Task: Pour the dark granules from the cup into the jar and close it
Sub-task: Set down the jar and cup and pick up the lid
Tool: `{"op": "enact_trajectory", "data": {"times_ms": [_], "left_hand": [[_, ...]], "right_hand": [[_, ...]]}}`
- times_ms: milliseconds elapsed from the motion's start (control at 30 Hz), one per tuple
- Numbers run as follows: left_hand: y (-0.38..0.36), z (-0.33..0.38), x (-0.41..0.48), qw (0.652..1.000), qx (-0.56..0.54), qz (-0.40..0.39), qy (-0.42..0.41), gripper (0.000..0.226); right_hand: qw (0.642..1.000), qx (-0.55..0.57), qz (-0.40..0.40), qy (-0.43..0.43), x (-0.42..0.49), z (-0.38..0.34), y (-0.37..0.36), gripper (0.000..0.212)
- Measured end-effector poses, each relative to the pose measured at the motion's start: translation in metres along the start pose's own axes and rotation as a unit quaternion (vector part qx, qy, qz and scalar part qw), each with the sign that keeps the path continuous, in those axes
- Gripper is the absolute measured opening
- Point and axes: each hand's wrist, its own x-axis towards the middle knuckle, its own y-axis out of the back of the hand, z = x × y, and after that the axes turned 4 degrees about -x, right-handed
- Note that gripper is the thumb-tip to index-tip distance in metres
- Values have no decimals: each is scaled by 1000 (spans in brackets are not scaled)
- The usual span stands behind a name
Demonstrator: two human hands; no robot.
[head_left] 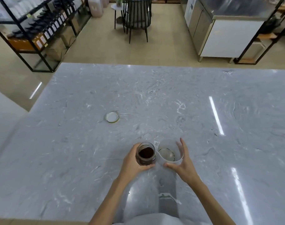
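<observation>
Grey marble-patterned tabletop (154, 95) fills the lower two thirds of the frame, with a tiled shop floor, black metal shelving at upper left and a black slatted chair at upper centre beyond it.

At lower centre stands one clear glass jar (146, 153), upright and open, with dark brown granules (146, 153) lying inside it. The left hand (133, 161) is wrapped around the jar's side, grasping it and steadying it on the table. Just to the right, touching or nearly touching the jar, stands one translucent white plastic cup (169, 153), upright; it looks emptied, with only a thin dark ring at its base. The right hand (182, 163) is spread wide around the cup's right side, thumb below and fingertips (181, 141) past the far rim. It appears to have let go, though whether the thumb touches the cup wall I cannot tell.

Judging from the full jar and bare cup, the pouring step looks done and closing is what remains. One round metal lid (112, 117) with a white inner face lies upturned well apart from the jar, toward the middle left of the frame. The next move calls for reaching up-left to it, turning it over, seating it level on the jar mouth and twisting while the left hand holds the glass firm.

Count: one jar, one cup, one lid, two hands.
</observation>
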Motion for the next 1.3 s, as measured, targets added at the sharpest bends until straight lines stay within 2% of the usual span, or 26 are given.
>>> {"op": "enact_trajectory", "data": {"times_ms": [100, 233, 533, 600, 700, 767, 1000, 1067, 1133, 1300], "left_hand": [[5, 4, -3, 998, 62, -29, 0, 81], [11, 5, -3, 990, 130, -43, -16, 89], [23, 24, -1, 987, 145, -66, -2, 108], [24, 30, 0, 994, 100, -41, 26, 98], [23, 40, 8, 999, 10, 6, 47, 55], [26, 49, 14, 998, -19, 19, 56, 40], [32, 60, 14, 995, -24, 38, 92, 39], [31, 64, 16, 996, -5, 37, 83, 27], [30, 67, 18, 997, 14, 10, 78, 11], [31, 69, 15, 993, 68, -79, 48, 24]], "right_hand": [[1000, 6, 7, -7, -2, -4, -2, 135], [1000, 4, 14, -2, -6, -6, -4, 135], [1000, 6, 11, -3, -6, -6, -4, 130], [1000, 15, 3, -10, -6, -6, -4, 131], [999, 24, -12, -20, -7, -7, -3, 132], [999, 28, -14, -24, -7, -8, -2, 132], [999, 38, -18, -21, -10, -13, -2, 126], [999, 39, -22, -24, -10, -14, -1, 126], [998, 41, -28, -27, -9, -14, 1, 127], [996, 56, -51, -40, -10, -10, 7, 135]]}}
